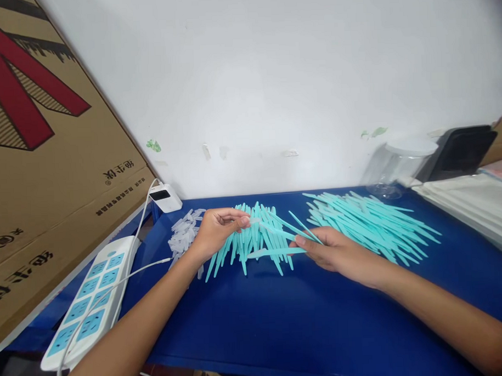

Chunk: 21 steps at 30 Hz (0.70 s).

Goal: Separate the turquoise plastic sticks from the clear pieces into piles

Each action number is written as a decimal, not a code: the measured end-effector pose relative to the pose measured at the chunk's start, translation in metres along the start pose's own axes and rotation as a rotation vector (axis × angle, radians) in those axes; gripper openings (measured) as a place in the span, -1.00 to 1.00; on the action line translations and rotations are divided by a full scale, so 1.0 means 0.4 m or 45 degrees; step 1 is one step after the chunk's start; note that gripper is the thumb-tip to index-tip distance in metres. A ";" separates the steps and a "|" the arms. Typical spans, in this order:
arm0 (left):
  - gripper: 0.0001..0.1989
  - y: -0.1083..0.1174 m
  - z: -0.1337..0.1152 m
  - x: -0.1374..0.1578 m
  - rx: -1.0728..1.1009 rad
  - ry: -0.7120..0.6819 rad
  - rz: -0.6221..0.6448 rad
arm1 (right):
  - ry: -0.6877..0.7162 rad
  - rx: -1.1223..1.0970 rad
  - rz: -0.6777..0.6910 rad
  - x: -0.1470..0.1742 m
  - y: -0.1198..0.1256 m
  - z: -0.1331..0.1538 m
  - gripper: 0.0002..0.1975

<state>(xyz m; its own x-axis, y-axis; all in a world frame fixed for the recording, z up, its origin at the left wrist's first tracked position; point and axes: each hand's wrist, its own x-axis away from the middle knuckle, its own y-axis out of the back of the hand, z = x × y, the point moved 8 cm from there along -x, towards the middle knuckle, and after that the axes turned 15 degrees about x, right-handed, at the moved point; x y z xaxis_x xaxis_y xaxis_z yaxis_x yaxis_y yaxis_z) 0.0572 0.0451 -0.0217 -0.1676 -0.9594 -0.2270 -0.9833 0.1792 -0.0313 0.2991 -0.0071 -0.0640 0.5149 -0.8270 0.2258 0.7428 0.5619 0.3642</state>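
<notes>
My left hand is closed in a pinch on a small translucent cap, at the tip of a slim turquoise eyebrow razor. The handle of that razor runs into my right hand, which is closed around it and a few more like it; one of these points left, another up and left. Behind and below the hands lies a heap of turquoise razors. Loose translucent caps are piled left of my left hand. Beyond my right hand spreads a second razor heap, with pale tips at its left side.
A white power strip with cables lies along the left edge of the blue table. A white device stands behind it, beside a large cardboard box. A clear jar and white sheets are at the right.
</notes>
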 end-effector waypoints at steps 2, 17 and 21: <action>-0.67 -0.002 0.007 0.001 0.021 0.035 0.017 | 0.006 0.011 -0.006 0.002 0.001 0.006 -0.40; -0.72 0.003 0.026 0.002 0.057 0.044 0.014 | 0.037 -0.053 0.000 -0.005 0.005 0.004 -0.44; -0.71 0.009 0.021 0.001 0.101 0.038 0.001 | 0.008 -0.169 0.027 -0.004 0.003 0.002 -0.47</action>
<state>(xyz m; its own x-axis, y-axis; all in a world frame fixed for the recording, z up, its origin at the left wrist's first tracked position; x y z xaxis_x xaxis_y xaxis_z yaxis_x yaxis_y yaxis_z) 0.0541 0.0470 -0.0300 -0.1718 -0.9650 -0.1979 -0.9747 0.1957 -0.1081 0.2990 -0.0051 -0.0633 0.5330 -0.8152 0.2265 0.7818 0.5769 0.2366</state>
